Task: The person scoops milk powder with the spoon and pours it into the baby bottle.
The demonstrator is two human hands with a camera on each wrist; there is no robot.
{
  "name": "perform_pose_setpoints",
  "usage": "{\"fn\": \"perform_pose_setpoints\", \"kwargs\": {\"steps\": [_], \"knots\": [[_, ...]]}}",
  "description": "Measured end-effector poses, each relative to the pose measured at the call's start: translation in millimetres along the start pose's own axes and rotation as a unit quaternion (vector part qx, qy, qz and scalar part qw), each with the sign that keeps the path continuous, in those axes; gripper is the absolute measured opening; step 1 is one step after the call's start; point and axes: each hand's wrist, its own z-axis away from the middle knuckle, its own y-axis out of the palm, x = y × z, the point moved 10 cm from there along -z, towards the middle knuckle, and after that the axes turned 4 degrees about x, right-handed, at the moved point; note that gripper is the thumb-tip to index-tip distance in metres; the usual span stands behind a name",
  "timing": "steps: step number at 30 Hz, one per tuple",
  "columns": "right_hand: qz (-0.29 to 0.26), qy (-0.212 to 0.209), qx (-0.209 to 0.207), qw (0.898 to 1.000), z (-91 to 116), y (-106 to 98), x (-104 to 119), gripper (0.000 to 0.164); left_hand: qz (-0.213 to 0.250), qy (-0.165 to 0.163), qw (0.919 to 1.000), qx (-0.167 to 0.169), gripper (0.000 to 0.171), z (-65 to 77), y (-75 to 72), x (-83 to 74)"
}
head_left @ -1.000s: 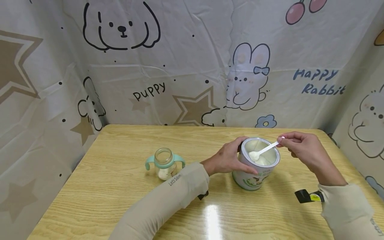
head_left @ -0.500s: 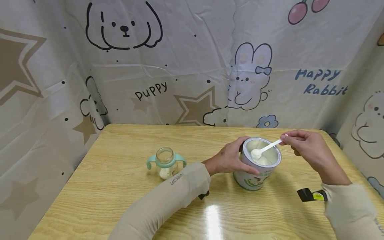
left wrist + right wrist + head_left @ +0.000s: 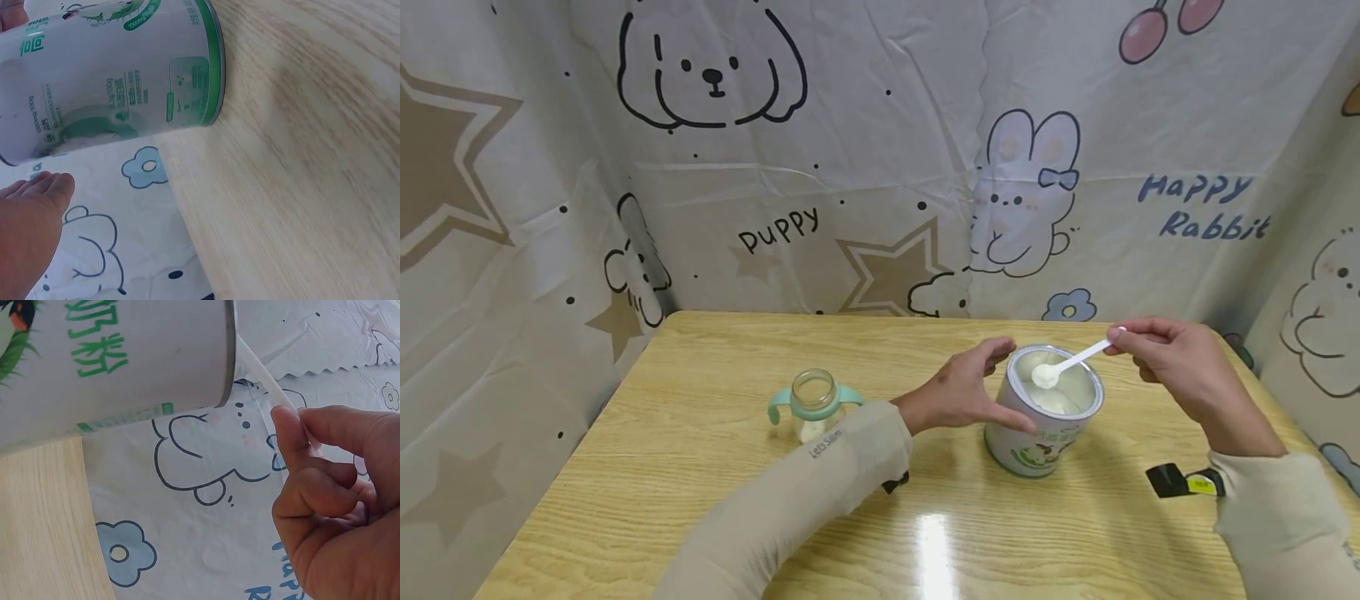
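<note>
On my feed, the right hand [image 3: 1187, 367] pinches a white scoop [image 3: 1081, 357], its powder-filled end over the mouth of the can [image 3: 1026, 442]. I see the left hand [image 3: 958, 390] spread beside the can, thumb along its side (touching or not, I can't tell). Left of them, a two-handled bottle [image 3: 813, 408] stands on the wooden table [image 3: 1037, 533] before a printed cloth [image 3: 865, 167].

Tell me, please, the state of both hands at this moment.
Left hand: open, beside the white cylindrical tin.
Right hand: holding the white long-handled scoop.
</note>
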Motion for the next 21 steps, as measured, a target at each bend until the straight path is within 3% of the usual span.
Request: {"fn": "perform_pose_setpoints", "kwargs": {"steps": [11, 17, 21], "knots": [[-0.041, -0.007, 0.006, 0.999, -3, 0, 8, 0.034, 0.023, -0.014, 0.9996, -0.010, 0.103, 9.8, -14.2, 5.2], [-0.100, -0.023, 0.003, 0.995, -5, 2, 11, 0.009, 0.026, -0.022, 0.9993, -0.017, 0.104, 17.0, -24.2, 9.4], [-0.138, -0.034, 0.004, 0.990, -7, 4, 14, 0.013, 0.032, -0.033, 0.9987, -0.020, 0.104, 21.4, -29.5, 12.4]]}}
